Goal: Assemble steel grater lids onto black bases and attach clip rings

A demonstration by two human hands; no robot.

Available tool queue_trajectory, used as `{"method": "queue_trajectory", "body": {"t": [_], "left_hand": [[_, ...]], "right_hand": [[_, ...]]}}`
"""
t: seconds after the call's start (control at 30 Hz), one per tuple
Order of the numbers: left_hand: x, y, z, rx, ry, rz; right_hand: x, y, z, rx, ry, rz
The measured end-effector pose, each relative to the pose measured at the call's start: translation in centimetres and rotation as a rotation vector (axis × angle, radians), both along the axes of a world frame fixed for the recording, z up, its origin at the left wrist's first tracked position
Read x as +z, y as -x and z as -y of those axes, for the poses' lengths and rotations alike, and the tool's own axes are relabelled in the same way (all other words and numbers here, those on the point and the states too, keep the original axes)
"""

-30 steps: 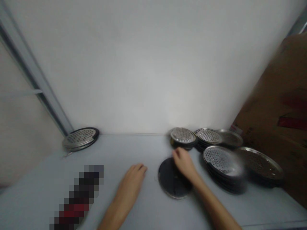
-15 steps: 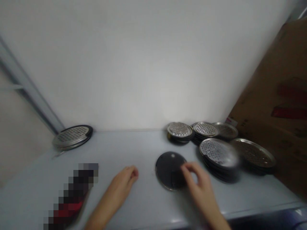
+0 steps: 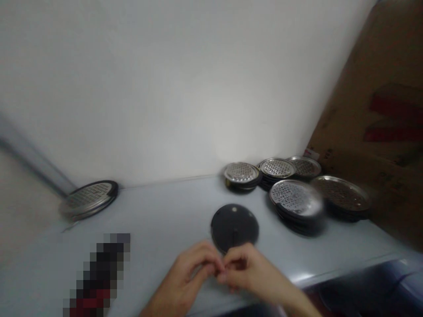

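Note:
My left hand (image 3: 188,273) and my right hand (image 3: 256,273) meet near the table's front, fingertips touching. Both are closed in a pinch; anything between the fingertips is too small or hidden to make out. Just beyond them a round black disc (image 3: 228,224) lies flat on the table, its near edge partly covered by my right hand.
Several stacks of round perforated metal plates with dark rims (image 3: 294,198) stand at the right, by a brown cardboard box (image 3: 373,154). Another such plate stack (image 3: 90,198) sits at the back left of the grey table (image 3: 158,220). A pixelated dark and red patch covers the front left.
My right hand has left the edge of the black disc and come toward me and left. My left hand has moved right, and the two now meet at the fingertips. The view has shifted slightly.

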State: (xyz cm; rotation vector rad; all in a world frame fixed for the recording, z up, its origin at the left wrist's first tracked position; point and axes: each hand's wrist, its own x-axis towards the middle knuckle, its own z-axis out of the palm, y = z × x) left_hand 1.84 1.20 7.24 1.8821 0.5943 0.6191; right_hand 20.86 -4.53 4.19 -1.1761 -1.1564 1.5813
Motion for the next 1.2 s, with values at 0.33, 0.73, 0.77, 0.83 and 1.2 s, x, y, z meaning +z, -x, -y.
{"method": "queue_trajectory", "body": {"t": [0.33,0.73,0.77,0.83,1.2], "left_hand": [[-5.4,0.2,-3.3,0.409,-0.481,-0.24],[-6.4,-0.1,-2.9,0.338,-0.457,-0.519],[-6.3,-0.1,-2.8,0.341,-0.451,-0.492],[-5.7,-0.1,-2.4,0.331,-0.386,-0.414],[-2.1,-0.7,-0.1,0.294,0.277,-0.039]], "right_hand": [[-0.4,-0.4,-0.9,-0.11,0.115,-0.093],[-0.7,0.2,-0.5,-0.331,-0.07,0.21],[-0.7,0.3,-0.5,-0.344,-0.083,0.25],[-0.8,0.4,-0.3,-0.362,-0.113,0.325],[-1.0,1.1,0.3,-0.376,-0.496,0.653]]}}
